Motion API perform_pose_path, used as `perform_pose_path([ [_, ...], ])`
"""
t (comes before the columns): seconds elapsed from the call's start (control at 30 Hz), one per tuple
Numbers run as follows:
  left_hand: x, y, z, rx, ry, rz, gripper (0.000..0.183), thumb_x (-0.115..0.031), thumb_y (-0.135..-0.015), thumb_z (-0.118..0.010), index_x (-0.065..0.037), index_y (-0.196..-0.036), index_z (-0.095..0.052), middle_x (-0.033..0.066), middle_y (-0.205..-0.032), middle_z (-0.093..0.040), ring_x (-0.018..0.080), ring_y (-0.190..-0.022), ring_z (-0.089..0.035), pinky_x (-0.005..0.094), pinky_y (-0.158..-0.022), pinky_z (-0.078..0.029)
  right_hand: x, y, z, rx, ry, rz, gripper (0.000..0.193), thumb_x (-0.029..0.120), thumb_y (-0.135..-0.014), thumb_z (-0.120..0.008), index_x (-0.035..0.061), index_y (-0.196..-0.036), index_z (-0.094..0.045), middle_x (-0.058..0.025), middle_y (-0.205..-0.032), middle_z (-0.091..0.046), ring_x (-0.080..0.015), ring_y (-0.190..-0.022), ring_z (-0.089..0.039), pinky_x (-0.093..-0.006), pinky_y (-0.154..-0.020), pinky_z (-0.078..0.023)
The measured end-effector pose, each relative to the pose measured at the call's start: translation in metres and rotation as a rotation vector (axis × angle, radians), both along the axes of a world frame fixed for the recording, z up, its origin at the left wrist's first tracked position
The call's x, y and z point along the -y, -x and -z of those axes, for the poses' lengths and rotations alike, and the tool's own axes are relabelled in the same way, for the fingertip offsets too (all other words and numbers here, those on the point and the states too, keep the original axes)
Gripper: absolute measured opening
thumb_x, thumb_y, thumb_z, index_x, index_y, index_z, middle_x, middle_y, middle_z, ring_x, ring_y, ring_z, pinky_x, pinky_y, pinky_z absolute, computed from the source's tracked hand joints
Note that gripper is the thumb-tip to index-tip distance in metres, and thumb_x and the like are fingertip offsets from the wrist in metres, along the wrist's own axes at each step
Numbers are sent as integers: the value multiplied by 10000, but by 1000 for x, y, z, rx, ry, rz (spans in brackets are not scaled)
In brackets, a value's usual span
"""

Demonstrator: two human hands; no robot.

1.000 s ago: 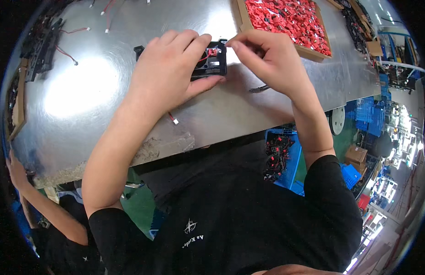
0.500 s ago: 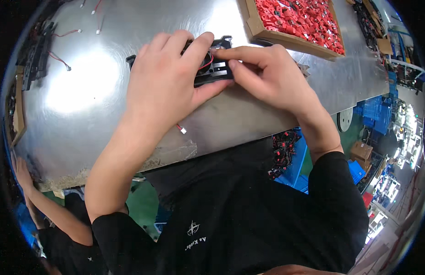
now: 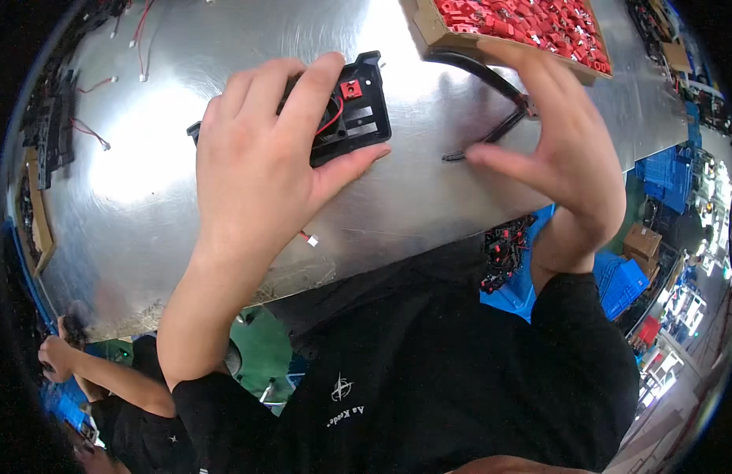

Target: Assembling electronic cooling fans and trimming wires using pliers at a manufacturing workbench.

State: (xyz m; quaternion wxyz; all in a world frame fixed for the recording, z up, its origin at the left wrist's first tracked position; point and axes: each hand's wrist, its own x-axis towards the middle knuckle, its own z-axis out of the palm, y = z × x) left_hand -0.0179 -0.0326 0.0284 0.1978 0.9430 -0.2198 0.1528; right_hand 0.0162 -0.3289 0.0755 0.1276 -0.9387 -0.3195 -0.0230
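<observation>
My left hand (image 3: 259, 130) is wrapped over a black plastic housing (image 3: 374, 110) and holds it on the metal table. A small red part (image 3: 351, 88) sits in the housing, with a red wire running beside it under my fingers. My right hand (image 3: 567, 130) is off to the right, slightly blurred, thumb and fingers spread wide. It reaches around a pair of pliers with black handles (image 3: 504, 125) lying spread on the table. The thumb is at the lower handle's end; whether it touches is unclear. The fingertips are near the upper handle.
A cardboard box of red parts (image 3: 532, 28) stands at the back right. Black housings (image 3: 54, 130) and loose wire leads with white connectors lie on the left. Another wire connector (image 3: 312, 240) is near the front edge. A co-worker's hand (image 3: 58, 357) shows at the far left.
My right hand has left the housing and moved right to the pliers, opening wide. The red part in the housing has come into view. My left hand keeps its hold.
</observation>
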Motion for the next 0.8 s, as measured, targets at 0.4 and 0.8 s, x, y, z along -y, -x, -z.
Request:
perform_pose_path([
  [0.4, -5, 6, -3, -34, 66, -10, 628, -433, -779, -845, -58, -1241, -647, 129, -1173, -667, 344, -1036, -631, 433, -890, -509, 23, 9, 37, -647, -981, 425, 619, 430, -891, -699, 75, -1387, -600, -83, -1144, -621, -203, -873, -606, -305, -704, -469],
  [0.8, -3, -1, 2, -15, 53, 88, 473, -331, -786, -854, -134, -1169, -658, 71, -1111, -670, 323, -1016, -634, 435, -847, -497, -80, -18, 1, -540, -1434, 50, 958, 877, -747, -385, 12, -1107, -588, -53, -768, -519, -172, -644, -462, -280, -589, -347],
])
